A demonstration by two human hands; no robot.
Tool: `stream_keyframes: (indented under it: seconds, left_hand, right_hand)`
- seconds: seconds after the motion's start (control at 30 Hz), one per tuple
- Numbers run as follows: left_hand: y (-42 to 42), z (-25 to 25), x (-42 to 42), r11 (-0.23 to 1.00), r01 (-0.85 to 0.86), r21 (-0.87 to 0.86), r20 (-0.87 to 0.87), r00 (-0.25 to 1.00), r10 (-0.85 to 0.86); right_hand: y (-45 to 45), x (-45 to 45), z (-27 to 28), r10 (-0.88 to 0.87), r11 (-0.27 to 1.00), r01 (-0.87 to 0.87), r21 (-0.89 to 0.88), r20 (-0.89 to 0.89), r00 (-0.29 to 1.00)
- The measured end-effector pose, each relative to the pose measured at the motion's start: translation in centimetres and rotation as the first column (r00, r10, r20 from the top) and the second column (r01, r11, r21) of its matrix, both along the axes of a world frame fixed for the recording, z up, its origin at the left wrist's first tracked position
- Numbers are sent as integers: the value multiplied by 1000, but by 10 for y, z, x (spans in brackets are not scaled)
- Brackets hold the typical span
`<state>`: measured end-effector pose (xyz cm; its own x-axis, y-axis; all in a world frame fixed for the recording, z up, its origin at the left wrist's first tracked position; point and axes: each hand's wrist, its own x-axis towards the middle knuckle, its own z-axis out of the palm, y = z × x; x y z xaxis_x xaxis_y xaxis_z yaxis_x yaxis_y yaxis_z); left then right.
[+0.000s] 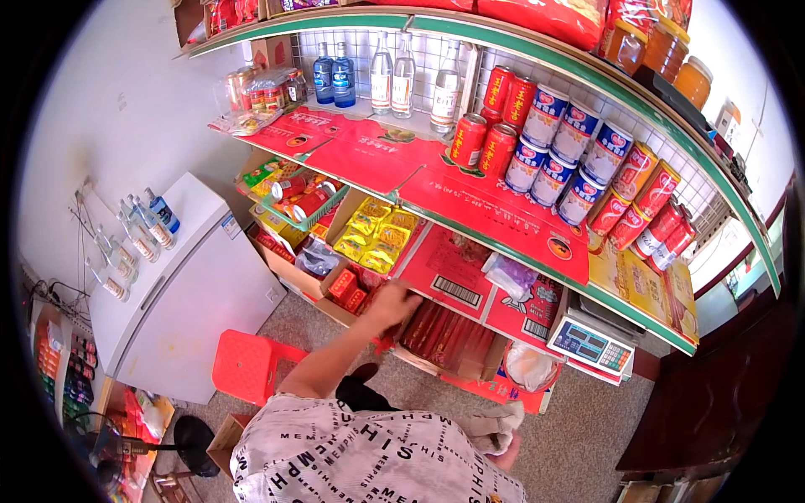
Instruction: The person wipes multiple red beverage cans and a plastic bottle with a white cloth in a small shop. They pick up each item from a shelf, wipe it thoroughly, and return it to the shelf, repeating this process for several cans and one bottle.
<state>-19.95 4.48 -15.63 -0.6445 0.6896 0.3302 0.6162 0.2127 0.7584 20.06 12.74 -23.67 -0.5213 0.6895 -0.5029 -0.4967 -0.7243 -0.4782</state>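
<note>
My left hand [391,308] reaches forward to the lower shelf, beside an open carton with small red boxes [344,292] and above the left end of a carton of long red packs [448,339]. Its fingertips are partly blurred, and whether they hold anything cannot be told. Low on the right, close to my body, my right hand [508,451] is around a greyish cloth [497,427], and most of that hand is hidden. Yellow snack packets [377,236] fill a box beyond my left hand. A green basket [309,220] holds red cans.
Above, a shelf covered with red cardboard [371,154] carries glass bottles [402,75], red cans [468,139] and blue-white cans [556,179]. A digital scale [591,342] stands at the right. Left are a white freezer [195,295] with bottles and a red plastic stool [242,366].
</note>
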Motion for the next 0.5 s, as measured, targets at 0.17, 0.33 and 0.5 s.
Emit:
stream_keyframes:
  seconds: [0.17, 0.33, 0.5]
  left_hand:
    - [-68, -24, -123, 894, -435, -108, -4, 899, 437]
    - [-105, -10, -239, 815, -577, -46, -62, 816, 574]
    - [-131, -24, -347, 720, -665, -199, -87, 743, 663]
  right_hand:
    - [11, -34, 8, -19, 995, 19, 97, 3, 1000]
    - [-3, -98, -23, -9, 1000, 9, 0, -92, 996]
    - [-35, -199, -23, -21, 995, 36, 96, -151, 988]
